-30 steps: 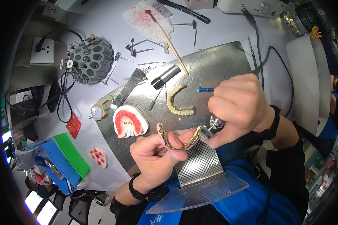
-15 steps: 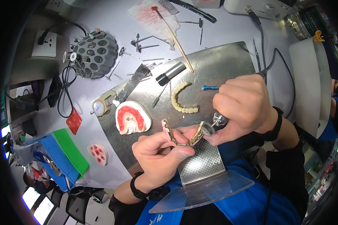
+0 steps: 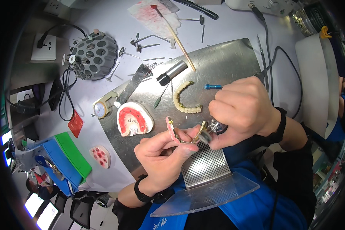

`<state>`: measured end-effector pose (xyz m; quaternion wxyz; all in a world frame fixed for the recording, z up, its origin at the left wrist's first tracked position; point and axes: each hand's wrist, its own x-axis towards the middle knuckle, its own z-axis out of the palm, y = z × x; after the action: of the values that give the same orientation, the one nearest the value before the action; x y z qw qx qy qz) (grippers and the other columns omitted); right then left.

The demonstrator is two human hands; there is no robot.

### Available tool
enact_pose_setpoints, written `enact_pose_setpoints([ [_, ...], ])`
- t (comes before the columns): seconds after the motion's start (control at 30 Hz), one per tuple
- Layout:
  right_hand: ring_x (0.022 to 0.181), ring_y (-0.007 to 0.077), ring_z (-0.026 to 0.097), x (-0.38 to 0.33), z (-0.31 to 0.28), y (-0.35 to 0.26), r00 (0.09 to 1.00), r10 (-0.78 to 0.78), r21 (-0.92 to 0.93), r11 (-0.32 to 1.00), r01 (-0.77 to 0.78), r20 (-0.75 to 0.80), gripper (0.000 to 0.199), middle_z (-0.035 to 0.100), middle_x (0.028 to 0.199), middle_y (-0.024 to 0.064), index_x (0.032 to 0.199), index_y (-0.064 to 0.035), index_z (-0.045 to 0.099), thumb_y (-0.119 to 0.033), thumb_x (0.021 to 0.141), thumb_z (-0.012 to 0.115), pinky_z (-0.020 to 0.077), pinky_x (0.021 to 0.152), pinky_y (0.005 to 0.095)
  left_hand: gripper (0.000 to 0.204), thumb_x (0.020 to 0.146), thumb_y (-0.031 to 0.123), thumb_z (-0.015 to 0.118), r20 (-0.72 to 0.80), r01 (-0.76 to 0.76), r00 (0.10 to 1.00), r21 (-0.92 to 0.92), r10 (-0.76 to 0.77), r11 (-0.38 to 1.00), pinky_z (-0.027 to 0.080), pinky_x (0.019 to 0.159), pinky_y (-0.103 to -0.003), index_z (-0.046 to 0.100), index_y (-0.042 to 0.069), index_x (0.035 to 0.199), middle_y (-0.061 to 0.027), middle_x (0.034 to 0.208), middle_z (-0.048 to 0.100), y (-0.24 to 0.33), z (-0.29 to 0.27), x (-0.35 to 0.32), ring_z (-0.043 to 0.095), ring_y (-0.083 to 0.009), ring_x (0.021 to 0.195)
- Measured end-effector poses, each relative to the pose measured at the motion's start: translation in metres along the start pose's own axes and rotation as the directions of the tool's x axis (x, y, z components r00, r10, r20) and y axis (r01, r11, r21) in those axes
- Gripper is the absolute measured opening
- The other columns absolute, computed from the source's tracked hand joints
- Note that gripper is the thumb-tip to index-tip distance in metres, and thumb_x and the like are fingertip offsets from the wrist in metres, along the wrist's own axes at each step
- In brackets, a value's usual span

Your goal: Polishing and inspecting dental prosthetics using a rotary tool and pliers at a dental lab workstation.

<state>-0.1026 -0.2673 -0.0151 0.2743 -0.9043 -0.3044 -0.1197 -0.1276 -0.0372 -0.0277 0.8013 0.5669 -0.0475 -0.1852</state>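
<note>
My left hand [image 3: 163,153] is closed around a horseshoe-shaped dental framework [image 3: 171,130], pink outside with gold metal along its arch. My right hand [image 3: 243,111] grips a rotary handpiece [image 3: 217,126] that carries a grey grinding disc [image 3: 205,137]. The disc lies right at the framework's right end; whether it touches cannot be made out. Beyond the hands, a cream tooth-coloured arch [image 3: 177,100] rests on a metal plate [image 3: 226,57]. Left of it stands a white dental cast [image 3: 135,119] with a red ridge. A small blue screw-like part [image 3: 213,87] lies near my right knuckles.
Below the hands are a perforated metal grille [image 3: 205,165] and a clear shield [image 3: 207,195]. A grey bur holder [image 3: 94,56], a dial gauge [image 3: 100,110] and a black-and-silver cylinder [image 3: 172,73] stand farther off. A brush [image 3: 176,38] lies across tissue. A cable [image 3: 270,57] runs at right.
The framework has turned and tilted in my left hand. My right hand has shifted slightly left, bringing the handpiece and disc lower and left along the framework's right end.
</note>
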Motion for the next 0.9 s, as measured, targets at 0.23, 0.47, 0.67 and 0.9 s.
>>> enact_pose_setpoints([
  [0.23,0.041,0.0202,0.043,-0.002,0.003,0.002,0.997,-0.021,0.0,1.0,0.022,-0.067,0.053,0.035,0.055,0.0017,0.061,-0.0085,0.042,-0.042,0.048,0.081,0.0319,0.038,0.0338,0.011,0.085,-0.003,0.076,0.008,-0.023,1.0,-0.006,0.023,1.0,0.057,0.091,-0.035,0.069,-0.011,0.084,-0.0119,0.079,0.073,0.0,0.0,0.0,0.074,-0.0235,0.093],
  [0.47,0.041,0.0203,0.044,-0.003,0.003,0.003,0.998,-0.014,0.006,1.0,0.015,-0.056,0.054,0.035,0.055,0.0019,0.061,-0.0085,0.042,-0.042,0.046,0.081,0.0323,0.038,0.0338,0.014,0.083,0.001,0.08,-0.009,-0.02,1.0,0.015,0.02,1.0,0.057,0.087,-0.032,0.07,-0.009,0.083,-0.0107,0.078,0.073,0.001,-0.001,0.0,0.074,-0.0225,0.092],
  [0.67,0.041,0.0209,0.044,-0.003,0.002,0.003,0.998,-0.013,0.017,1.0,0.014,-0.053,0.055,0.035,0.055,0.0021,0.061,-0.0088,0.042,-0.044,0.045,0.081,0.0321,0.038,0.0345,0.027,0.085,0.014,0.081,-0.032,0.036,0.999,0.059,-0.034,0.998,0.056,0.09,-0.036,0.061,-0.003,0.079,-0.0058,0.076,0.064,0.002,0.001,-0.001,0.065,-0.0159,0.083],
  [0.9,0.041,0.021,0.042,-0.003,0.0,0.002,0.999,-0.003,0.033,0.999,0.005,-0.05,0.056,0.034,0.055,0.002,0.061,-0.0087,0.041,-0.043,0.048,0.083,0.0307,0.038,0.0341,0.02,0.087,0.007,0.078,0.024,0.037,0.999,-0.076,-0.036,0.996,0.057,0.081,-0.03,0.067,-0.008,0.087,-0.0164,0.09,0.075,-0.004,-0.008,-0.003,0.073,-0.0215,0.091],
])
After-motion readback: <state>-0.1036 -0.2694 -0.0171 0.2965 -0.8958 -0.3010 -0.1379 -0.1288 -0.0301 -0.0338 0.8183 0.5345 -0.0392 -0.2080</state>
